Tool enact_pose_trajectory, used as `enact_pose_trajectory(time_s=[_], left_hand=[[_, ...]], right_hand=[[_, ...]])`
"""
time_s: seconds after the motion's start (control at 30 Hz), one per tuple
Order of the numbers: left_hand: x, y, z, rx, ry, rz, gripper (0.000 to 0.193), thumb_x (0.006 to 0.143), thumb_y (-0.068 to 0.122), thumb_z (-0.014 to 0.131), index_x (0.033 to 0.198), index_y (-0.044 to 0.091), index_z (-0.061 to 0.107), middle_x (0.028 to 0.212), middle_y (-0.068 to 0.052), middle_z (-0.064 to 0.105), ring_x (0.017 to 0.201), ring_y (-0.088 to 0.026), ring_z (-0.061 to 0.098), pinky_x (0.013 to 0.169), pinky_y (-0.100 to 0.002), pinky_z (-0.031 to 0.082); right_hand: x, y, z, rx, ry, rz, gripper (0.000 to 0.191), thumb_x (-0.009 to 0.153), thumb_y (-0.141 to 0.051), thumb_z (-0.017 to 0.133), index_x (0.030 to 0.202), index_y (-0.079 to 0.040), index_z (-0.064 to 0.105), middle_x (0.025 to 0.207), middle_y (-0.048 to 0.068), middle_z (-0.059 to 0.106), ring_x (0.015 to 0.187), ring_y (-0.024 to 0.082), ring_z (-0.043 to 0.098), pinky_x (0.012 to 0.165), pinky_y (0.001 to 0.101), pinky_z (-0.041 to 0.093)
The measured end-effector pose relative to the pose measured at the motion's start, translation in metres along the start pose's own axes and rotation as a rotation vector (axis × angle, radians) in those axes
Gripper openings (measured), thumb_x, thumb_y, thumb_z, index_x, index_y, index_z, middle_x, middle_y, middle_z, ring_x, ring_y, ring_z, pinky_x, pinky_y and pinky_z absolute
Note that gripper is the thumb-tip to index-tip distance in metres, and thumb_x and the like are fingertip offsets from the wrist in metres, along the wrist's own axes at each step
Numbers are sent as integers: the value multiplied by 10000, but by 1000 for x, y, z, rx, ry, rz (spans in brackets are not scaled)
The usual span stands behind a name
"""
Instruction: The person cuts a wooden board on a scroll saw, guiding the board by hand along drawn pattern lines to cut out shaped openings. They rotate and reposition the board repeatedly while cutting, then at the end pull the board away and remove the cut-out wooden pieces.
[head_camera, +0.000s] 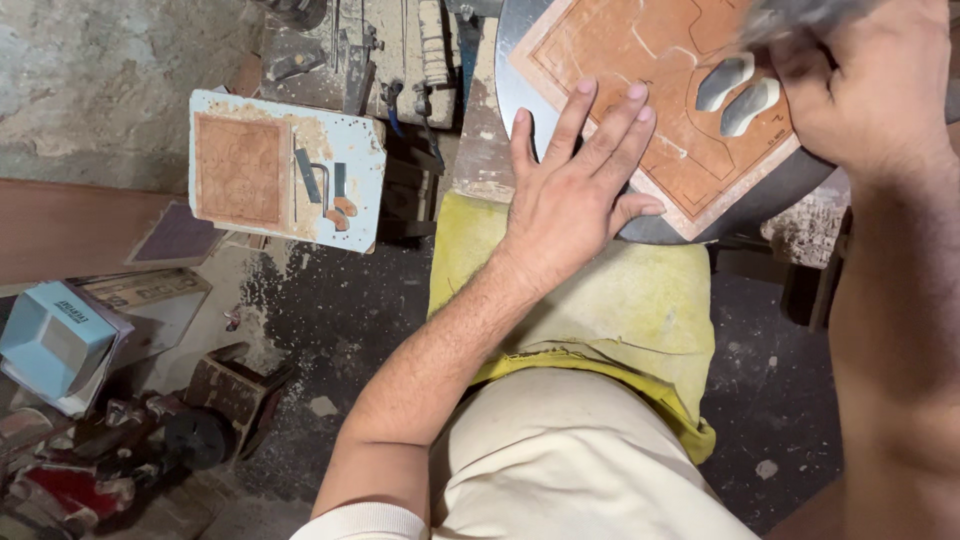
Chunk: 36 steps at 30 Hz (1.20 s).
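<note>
Two hands on one square orange panel (650, 110) lying on a round grey table (520, 60) at twelve o'clock: left hand (570, 190) spread flat, open, pinning the near corner; right hand (860, 90) at two o'clock, closed around something grey and blurred, hard to tell what. Best done pressing firmly, fingers clear of the cut-outs (738, 95)

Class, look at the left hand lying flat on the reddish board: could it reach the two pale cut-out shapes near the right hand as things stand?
Probably yes: the left hand lies on the same board, and bare board separates its fingertips from the shapes.
</note>
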<state>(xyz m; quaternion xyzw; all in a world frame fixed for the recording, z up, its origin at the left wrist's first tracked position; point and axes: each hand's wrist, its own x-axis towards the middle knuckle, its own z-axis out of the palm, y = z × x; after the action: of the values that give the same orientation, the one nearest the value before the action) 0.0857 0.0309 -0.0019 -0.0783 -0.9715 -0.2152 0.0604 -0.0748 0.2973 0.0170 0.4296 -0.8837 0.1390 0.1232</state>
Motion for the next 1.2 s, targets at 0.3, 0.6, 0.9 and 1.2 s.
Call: enact_pose_trajectory(time_s=[0.3,0.6,0.9,1.2], left_hand=[[-3,5,0,-31,-12,-12,851,876,624,672,1573,196,435,1688,31,273,1601,-285,162,1235,-816,128],[-1,10,4,-41,-16,14,859,928,599,650,1595,117,406,1708,-52,239,1612,-379,128,1302,-695,174],[-6,13,4,-55,-6,10,847,927,588,643,1592,115,415,1710,-57,237,1611,-401,153,1311,-676,182],[2,8,5,-61,-2,11,839,916,584,655,1578,122,426,1696,-44,261,1602,-391,153,1301,-682,159]], right_hand=[[9,-1,-1,89,-18,33,115,979,-66,655,1093,-64,646,1106,83,659,1048,315,627,956,392,454],[8,8,-1,27,12,-35,125,1007,-84,641,1129,-61,662,1118,79,657,1046,308,618,967,391,448],[12,4,-1,49,18,-35,105,1022,-81,654,1124,-61,671,1112,87,672,1038,312,629,950,398,452],[18,-2,-8,66,19,-42,86,1037,-79,667,1120,-62,680,1107,95,688,1031,317,640,933,406,456]])
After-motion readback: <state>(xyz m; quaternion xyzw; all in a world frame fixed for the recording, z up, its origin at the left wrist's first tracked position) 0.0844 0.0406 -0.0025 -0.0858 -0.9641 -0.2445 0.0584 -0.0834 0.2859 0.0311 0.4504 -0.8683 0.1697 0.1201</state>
